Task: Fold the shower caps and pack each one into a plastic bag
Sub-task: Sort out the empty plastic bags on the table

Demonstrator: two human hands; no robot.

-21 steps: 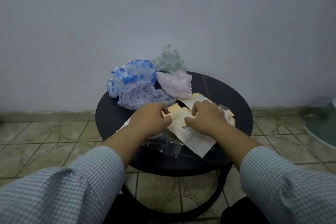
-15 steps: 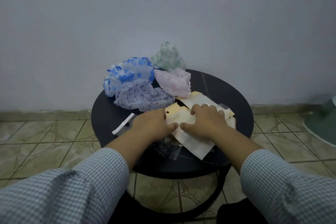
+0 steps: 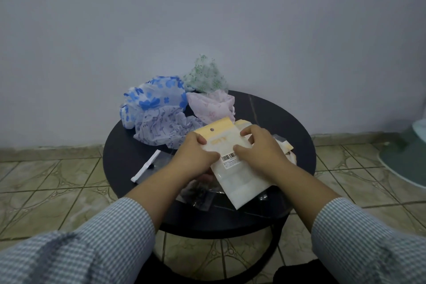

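Several crumpled shower caps lie at the back of the round black table: a blue flowered cap, a lilac printed cap, a pink cap and a green sprigged cap. A white plastic bag with a yellow header and a barcode label is lifted slightly over the table's front. My left hand grips its left edge. My right hand grips its right side, thumb near the barcode. More bags lie under and behind my right hand, partly hidden.
A white strip lies on the table's left part. Clear plastic wrappers sit at the front edge under the bag. A tiled floor surrounds the table, a grey wall stands behind, and a green object rests on the floor at right.
Both hands closed on the white bag and raised it off the pile, tilting its yellow header up toward the caps. The camera came closer.
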